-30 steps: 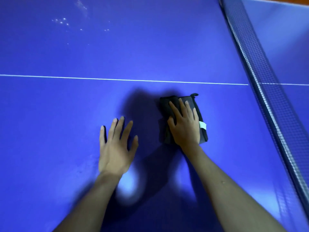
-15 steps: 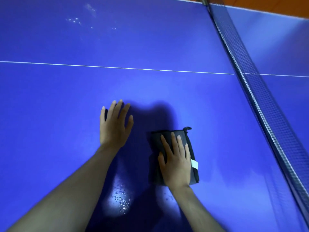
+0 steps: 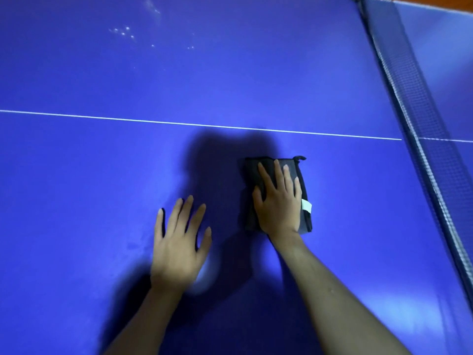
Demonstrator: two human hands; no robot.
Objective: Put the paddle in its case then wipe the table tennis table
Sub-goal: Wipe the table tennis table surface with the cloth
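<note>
A folded dark cloth (image 3: 304, 175) with a white tag lies flat on the blue table tennis table (image 3: 102, 175). My right hand (image 3: 279, 203) presses down on it with straight, spread fingers. To its left, my left hand (image 3: 179, 242) rests palm down on the bare table surface, fingers spread, holding nothing. Neither the paddle nor its case is in view.
The net (image 3: 419, 129) runs diagonally along the right side, from the top edge down to the lower right. A white centre line (image 3: 128, 119) crosses the table just beyond the cloth. Small pale specks (image 3: 122, 32) dot the far surface at top left.
My right hand pulled the cloth toward me, then pushed it away again toward the white line. The left hand stays flat on the table beside it.
</note>
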